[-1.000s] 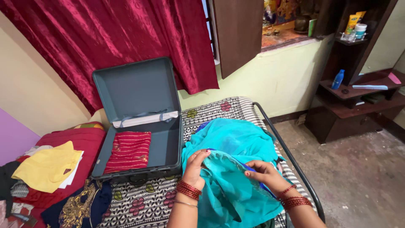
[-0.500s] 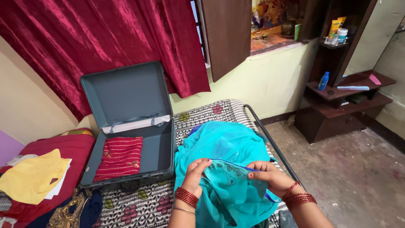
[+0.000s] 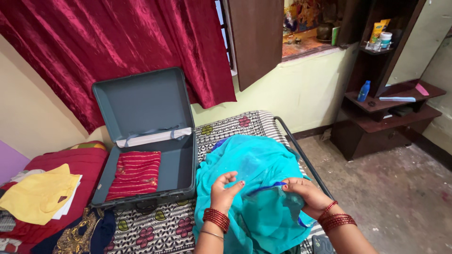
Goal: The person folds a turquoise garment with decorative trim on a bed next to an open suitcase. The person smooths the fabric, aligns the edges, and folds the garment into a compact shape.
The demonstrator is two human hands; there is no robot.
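Head view: near the middle, on the patterned bed, lies a turquoise cloth. The left hand pinches its blue-trimmed edge with fingers curled shut; the right hand grips the same edge just to the right, fingers closed over the fabric. Left of the cloth, touching it, stands an open grey suitcase holding a folded red garment. Further left lies a yellow garment. A red curtain hangs behind, and a wooden shelf stands far right.
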